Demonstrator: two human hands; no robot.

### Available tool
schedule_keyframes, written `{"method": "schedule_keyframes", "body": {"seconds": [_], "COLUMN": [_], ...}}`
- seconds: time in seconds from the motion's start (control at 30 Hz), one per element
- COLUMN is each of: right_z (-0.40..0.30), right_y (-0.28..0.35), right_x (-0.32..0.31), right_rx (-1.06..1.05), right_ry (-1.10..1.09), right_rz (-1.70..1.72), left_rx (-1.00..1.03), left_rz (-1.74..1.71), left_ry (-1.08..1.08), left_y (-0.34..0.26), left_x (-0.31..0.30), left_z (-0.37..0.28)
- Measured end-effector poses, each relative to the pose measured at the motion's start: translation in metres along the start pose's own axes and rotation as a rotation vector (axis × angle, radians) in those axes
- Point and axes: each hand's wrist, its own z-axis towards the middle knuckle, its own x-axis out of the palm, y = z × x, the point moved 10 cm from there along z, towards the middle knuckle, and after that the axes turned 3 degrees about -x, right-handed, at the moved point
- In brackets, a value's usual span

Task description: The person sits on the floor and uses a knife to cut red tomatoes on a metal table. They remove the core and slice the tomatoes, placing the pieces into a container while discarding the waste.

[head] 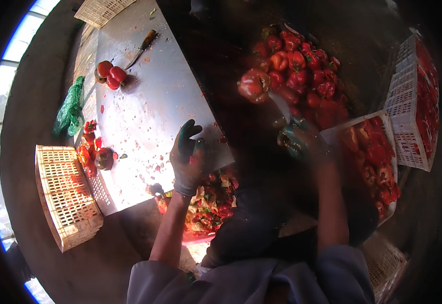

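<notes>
My left hand point(189, 157), in a green-coated glove, is over the near right corner of the metal table point(160, 95). Its fingers are bent and spread; red shows at its palm, and I cannot tell whether this is a held scrap or a stain. Gripped in my right hand point(296, 140), also gloved, is a knife point(280, 106) whose blade points up and left. At the blade's tip is a red bell pepper point(254, 86), slightly blurred; whether it is speared cannot be made out. Behind it lies a heap of whole red peppers point(300, 62).
A second knife point(144, 43) and whole peppers point(110, 75) lie on the table. Cut peppers point(87, 146) sit beside a plastic crate point(67, 190) at left, near green netting point(70, 108). Below my left hand is a container of pepper trimmings point(209, 209). Crates of peppers point(395, 152) point(407, 98) stand at right.
</notes>
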Motion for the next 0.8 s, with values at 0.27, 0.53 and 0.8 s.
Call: {"method": "schedule_keyframes", "body": {"seconds": [0.27,0.53,0.8], "right_z": [0.027,0.051,0.069], "right_y": [0.083,0.103,0.105], "right_x": [0.097,0.210,0.214], "right_rx": [0.035,-0.331,-0.223], "right_ry": [0.422,0.585,0.197], "right_rz": [-0.185,-0.849,-0.856], "left_rx": [0.115,-0.186,-0.187], "left_rz": [0.228,0.214,0.134], "left_ry": [-0.208,0.034,-0.076], "left_y": [-0.061,0.020,0.035], "left_x": [-0.045,-0.090,-0.089], "left_z": [-0.004,-0.012,-0.015]}}
